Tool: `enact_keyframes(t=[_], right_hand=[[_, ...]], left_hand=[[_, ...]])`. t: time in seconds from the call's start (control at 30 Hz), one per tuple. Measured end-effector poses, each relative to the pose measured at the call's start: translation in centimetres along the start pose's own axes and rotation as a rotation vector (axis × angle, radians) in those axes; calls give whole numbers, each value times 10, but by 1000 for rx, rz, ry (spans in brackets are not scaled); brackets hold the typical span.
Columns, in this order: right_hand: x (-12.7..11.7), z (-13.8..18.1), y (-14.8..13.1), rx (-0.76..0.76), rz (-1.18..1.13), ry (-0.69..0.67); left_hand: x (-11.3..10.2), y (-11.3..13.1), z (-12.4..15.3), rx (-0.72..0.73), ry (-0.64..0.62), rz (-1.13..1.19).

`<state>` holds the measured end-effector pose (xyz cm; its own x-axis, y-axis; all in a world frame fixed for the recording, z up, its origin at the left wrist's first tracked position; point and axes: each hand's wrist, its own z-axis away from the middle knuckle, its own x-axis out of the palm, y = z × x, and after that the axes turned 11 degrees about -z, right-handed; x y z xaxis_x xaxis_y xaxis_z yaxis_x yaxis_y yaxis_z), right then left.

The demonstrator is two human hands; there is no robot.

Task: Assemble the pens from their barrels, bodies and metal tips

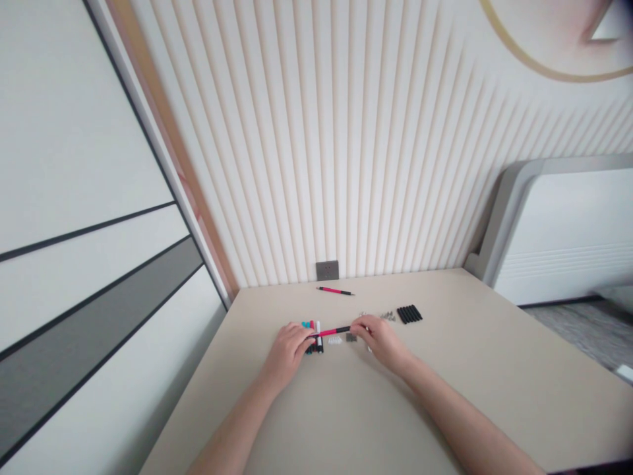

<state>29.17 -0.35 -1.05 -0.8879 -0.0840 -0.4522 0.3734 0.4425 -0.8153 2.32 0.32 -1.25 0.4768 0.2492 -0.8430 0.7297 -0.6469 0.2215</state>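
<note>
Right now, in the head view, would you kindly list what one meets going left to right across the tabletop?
Left hand → small white parts → dark grey piece → right hand → bundle of black rods

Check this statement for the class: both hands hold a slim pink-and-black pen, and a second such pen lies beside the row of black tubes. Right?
No: the second pen lies near the grey wall socket, not beside the black tubes; the head view shows it.
</note>
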Motion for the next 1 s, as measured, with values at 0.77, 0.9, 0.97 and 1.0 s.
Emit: enact_keyframes(t=[0.77, 0.9, 0.97, 1.0], right_hand=[[-1, -1, -3, 119, -99, -45], [-4, -2, -6, 147, -178, -24], [-5, -2, -7, 159, -195, -18], [-5, -2, -7, 165, -197, -17]], left_hand=[[2, -1, 0, -27, -8, -43], [1, 0, 0, -30, -11, -44], [1, 0, 0, -34, -16, -37], [2, 0, 0, -35, -14, -32]])
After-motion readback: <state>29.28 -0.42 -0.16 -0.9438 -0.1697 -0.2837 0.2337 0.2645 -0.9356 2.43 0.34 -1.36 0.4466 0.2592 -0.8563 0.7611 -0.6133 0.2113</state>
